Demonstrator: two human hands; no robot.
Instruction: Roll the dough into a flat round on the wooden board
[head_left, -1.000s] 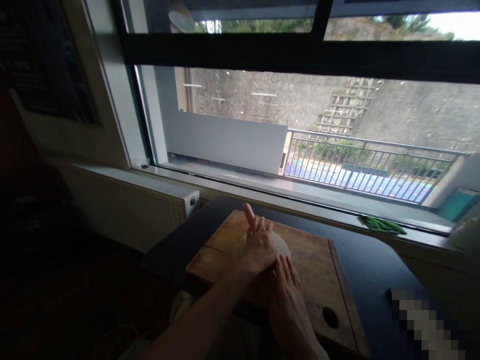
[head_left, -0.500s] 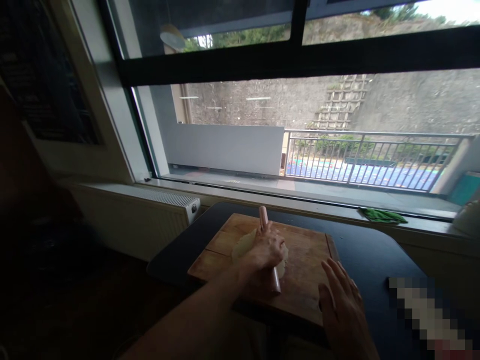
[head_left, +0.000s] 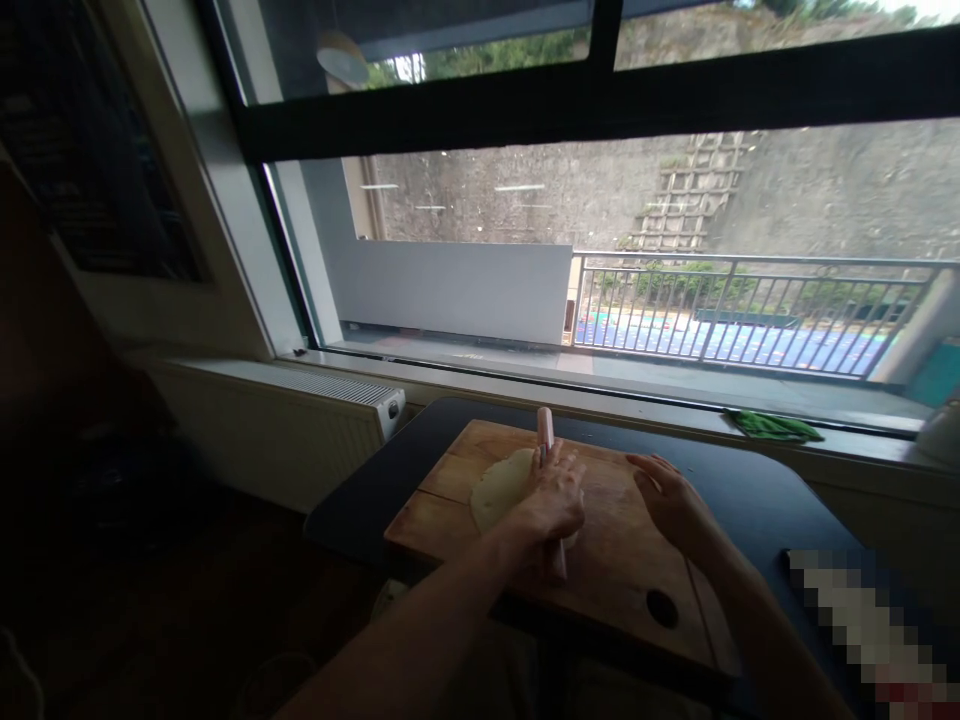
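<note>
My left hand (head_left: 556,492) lies across the middle of a slim wooden rolling pin (head_left: 545,428), its fingers over the far part of the pin. Beneath the pin is a flat, pale round of dough (head_left: 501,490), partly hidden by my hand and forearm. The dough rests on a wooden cutting board (head_left: 442,520) with a dark oval hole near its front right. At the board's right side is my right hand (head_left: 669,490), open and holding nothing, with its fingers reaching toward the board's far right corner.
A dark table (head_left: 750,510) with rounded corners carries the board, close to the window. On the sill lies a green cloth (head_left: 772,425). A white radiator (head_left: 285,430) stands left of the table. A blurred-out object (head_left: 862,620) lies at the table's right side.
The pin has moved slightly right over the dough with my left hand, uncovering more dough on the left. My right hand has moved away from me along the board's right side, exposing the hole.
</note>
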